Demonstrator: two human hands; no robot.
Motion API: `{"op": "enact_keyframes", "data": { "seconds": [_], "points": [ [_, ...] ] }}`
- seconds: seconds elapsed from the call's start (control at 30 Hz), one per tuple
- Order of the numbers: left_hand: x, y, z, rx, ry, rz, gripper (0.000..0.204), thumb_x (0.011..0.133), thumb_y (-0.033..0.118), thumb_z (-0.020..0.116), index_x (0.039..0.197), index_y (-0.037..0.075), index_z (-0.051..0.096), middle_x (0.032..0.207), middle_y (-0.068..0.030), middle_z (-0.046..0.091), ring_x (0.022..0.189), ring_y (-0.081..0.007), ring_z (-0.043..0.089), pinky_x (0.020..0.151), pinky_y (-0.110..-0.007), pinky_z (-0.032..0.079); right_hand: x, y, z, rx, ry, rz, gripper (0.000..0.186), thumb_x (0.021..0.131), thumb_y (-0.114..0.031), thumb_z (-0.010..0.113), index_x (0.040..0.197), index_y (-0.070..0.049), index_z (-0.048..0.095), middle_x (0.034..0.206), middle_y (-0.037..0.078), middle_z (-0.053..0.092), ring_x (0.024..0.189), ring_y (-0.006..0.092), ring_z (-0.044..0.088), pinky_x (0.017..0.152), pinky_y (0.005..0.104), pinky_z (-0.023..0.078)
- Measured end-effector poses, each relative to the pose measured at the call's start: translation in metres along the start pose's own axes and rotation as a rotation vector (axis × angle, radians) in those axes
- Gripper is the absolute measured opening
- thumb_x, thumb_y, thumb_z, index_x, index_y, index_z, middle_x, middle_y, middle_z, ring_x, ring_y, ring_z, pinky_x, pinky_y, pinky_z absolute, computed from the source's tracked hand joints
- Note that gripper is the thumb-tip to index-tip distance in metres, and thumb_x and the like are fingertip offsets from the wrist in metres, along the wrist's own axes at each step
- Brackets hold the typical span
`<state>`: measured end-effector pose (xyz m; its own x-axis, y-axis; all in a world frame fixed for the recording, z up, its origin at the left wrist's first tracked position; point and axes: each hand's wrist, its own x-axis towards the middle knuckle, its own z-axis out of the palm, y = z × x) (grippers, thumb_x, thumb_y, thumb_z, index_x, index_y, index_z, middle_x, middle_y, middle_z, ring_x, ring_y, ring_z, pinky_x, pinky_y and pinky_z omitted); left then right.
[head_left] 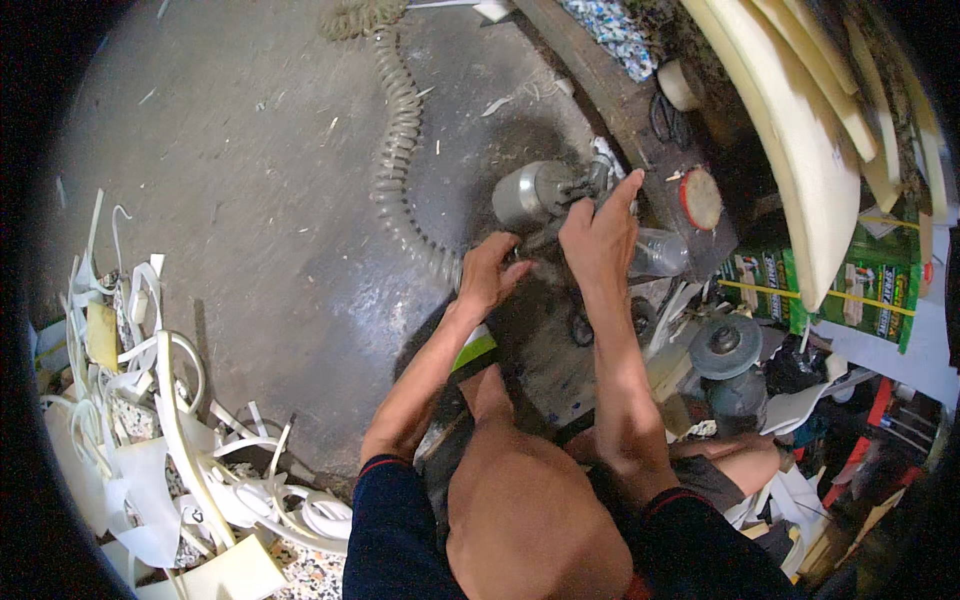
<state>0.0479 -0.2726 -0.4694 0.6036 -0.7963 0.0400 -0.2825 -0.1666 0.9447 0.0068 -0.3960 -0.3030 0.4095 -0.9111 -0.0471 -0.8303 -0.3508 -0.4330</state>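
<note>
My right hand (600, 235) is closed round a spray gun (602, 172), its index finger stretched along the gun. A dull metal cup (528, 194) hangs off the gun's left side, tilted over. Just left of the gun's handle, my left hand (488, 274) has its fingers bent and its thumb close to them, at the hose end. A translucent coiled air hose (398, 140) runs from there up across the floor; its coupling is mostly hidden by the fingers. Beside my right wrist lies a clear plastic container (658, 252).
White strips and offcuts (175, 440) are heaped at the left. Long cream foam pieces (800, 130) lean at the upper right above green packages (860, 285). A red-rimmed round lid (700, 199) and a grey round-topped container (727, 346) stand right of my arm. My bare leg (530, 500) is below.
</note>
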Motion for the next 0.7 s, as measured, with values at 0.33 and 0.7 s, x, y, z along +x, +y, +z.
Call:
{"op": "enact_keyframes", "data": {
  "seconds": [0.33, 0.7],
  "points": [
    [0.002, 0.028, -0.028, -1.141, -0.822, -0.363, 0.048, 0.087, 0.036, 0.074, 0.118, 0.001, 0.065, 0.093, -0.0034, 0.070, 0.078, -0.0104, 0.063, 0.071, -0.025, 0.050, -0.037, 0.007, -0.078, 0.310, 0.135, -0.361, 0.068, 0.088, 0.000, 0.047, 0.150, 0.011, 0.021, 0.126, 0.027, 0.046, 0.115, 0.0316, 0.048, 0.098, 0.0381, 0.035],
    [-0.025, 0.049, 0.003, -1.312, -0.301, -0.473, 0.030, 0.096, 0.041, 0.063, 0.089, 0.011, 0.063, 0.070, 0.0100, 0.038, 0.063, -0.0029, 0.039, 0.053, -0.024, 0.035, -0.039, 0.001, -0.073, 0.151, 0.210, -0.422, 0.070, 0.088, -0.004, 0.052, 0.149, 0.012, 0.022, 0.118, 0.037, 0.057, 0.101, 0.0454, 0.061, 0.085, 0.0433, 0.047]
  ]
}}
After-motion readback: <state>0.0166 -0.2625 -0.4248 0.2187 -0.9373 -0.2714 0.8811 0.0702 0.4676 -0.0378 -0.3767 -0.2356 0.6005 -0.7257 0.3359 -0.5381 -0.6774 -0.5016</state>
